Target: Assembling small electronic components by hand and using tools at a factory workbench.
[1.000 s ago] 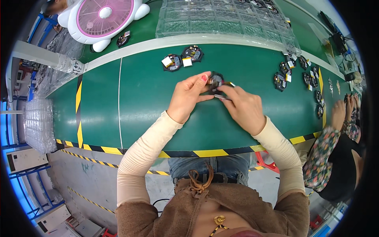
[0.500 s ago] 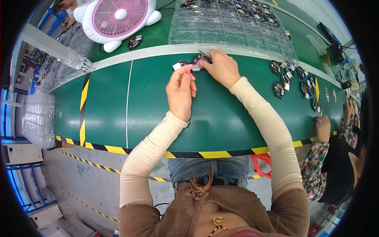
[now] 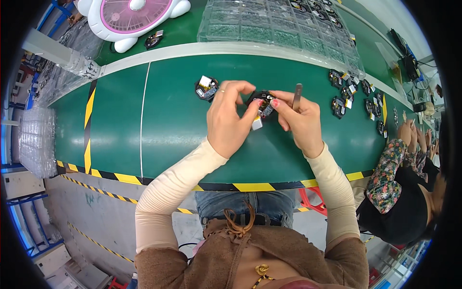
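Both my hands meet over the green table (image 3: 163, 120). My left hand (image 3: 230, 118) and my right hand (image 3: 299, 120) pinch a small black round electronic part (image 3: 262, 102) between their fingertips; a small silver block (image 3: 257, 123) dangles from it. A pair of metal tweezers (image 3: 297, 96) sticks up out of my right hand. Another black round part with a silver block (image 3: 206, 87) lies on the table just left of my left hand.
Several more black round parts (image 3: 353, 98) lie in a row at the right. Clear plastic trays (image 3: 279, 26) cover the far side, beside a white and pink fan (image 3: 130, 17). Another person (image 3: 409, 188) in a floral sleeve sits at the right. Stacked clear trays (image 3: 36, 142) stand left.
My hands reached to the far edge of the table half a second ago and have come back toward me, now holding a black round part together.
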A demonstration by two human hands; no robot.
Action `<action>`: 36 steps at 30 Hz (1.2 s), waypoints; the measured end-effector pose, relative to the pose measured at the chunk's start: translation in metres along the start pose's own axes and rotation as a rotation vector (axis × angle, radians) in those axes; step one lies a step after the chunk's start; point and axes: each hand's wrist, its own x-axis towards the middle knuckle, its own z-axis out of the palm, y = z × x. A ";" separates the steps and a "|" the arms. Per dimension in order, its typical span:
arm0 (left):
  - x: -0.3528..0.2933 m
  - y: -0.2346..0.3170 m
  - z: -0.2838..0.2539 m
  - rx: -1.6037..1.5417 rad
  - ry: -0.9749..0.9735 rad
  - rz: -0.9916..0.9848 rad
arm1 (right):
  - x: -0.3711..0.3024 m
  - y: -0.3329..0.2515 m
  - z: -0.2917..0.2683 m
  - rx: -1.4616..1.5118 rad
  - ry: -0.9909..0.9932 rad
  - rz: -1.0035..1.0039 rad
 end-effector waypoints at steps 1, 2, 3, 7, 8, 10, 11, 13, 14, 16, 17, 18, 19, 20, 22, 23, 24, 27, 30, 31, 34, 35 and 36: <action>0.000 0.000 0.001 0.109 0.083 0.127 | -0.002 0.000 0.002 -0.020 0.020 -0.008; -0.001 -0.005 0.001 0.170 0.092 0.167 | -0.004 -0.001 0.004 -0.040 0.039 -0.016; -0.001 -0.005 0.001 0.174 0.084 0.165 | -0.006 -0.002 0.006 -0.032 0.043 -0.013; -0.002 -0.005 0.003 0.177 0.079 0.152 | -0.012 -0.001 0.009 -0.077 0.050 -0.081; -0.002 -0.005 0.004 0.135 0.083 0.144 | -0.013 0.000 0.008 -0.107 0.048 -0.117; -0.002 0.000 0.003 0.086 0.077 0.119 | -0.013 0.000 0.008 -0.112 0.049 -0.111; -0.002 0.001 0.003 0.035 0.077 0.095 | -0.013 0.000 0.008 -0.122 0.047 -0.108; -0.003 -0.001 0.003 0.044 0.079 0.094 | -0.013 0.001 0.008 -0.136 0.039 -0.121; -0.003 -0.002 0.003 0.050 0.085 0.096 | -0.013 0.001 0.008 -0.155 0.030 -0.137; -0.003 -0.001 0.002 0.039 0.082 0.089 | -0.013 0.004 0.009 -0.165 0.038 -0.177; -0.003 -0.001 0.002 0.028 0.081 0.082 | -0.013 0.005 0.009 -0.176 0.044 -0.217; -0.003 0.000 0.002 0.027 0.079 0.083 | -0.014 0.004 0.009 -0.176 0.046 -0.217; -0.003 0.001 0.001 0.019 0.068 0.079 | -0.014 0.003 0.010 -0.152 0.044 -0.193; -0.003 0.001 0.000 0.011 0.057 0.075 | -0.014 0.002 0.011 -0.129 0.041 -0.170; -0.003 -0.001 0.000 -0.015 0.062 0.071 | -0.014 0.001 0.010 -0.079 0.042 -0.112; -0.004 -0.002 0.001 -0.042 0.068 0.067 | -0.014 0.001 0.010 -0.030 0.041 -0.055; -0.004 -0.001 0.001 -0.041 0.067 0.068 | -0.014 0.001 0.010 -0.030 0.042 -0.056; -0.003 0.000 0.002 -0.088 0.064 0.031 | -0.014 0.001 0.009 -0.039 0.041 -0.053; -0.003 -0.001 0.001 -0.051 0.063 0.083 | -0.015 0.000 0.012 -0.027 0.041 -0.056; -0.003 -0.001 0.001 -0.014 0.075 0.117 | -0.015 0.000 0.013 0.017 0.051 -0.040; -0.004 -0.001 0.001 0.038 0.094 0.165 | -0.017 0.000 0.014 0.102 0.059 -0.034; -0.004 -0.001 0.002 0.050 0.102 0.178 | -0.017 0.000 0.014 0.139 0.059 -0.042; -0.004 0.000 0.003 0.048 0.100 0.178 | -0.018 0.001 0.014 0.138 0.062 -0.042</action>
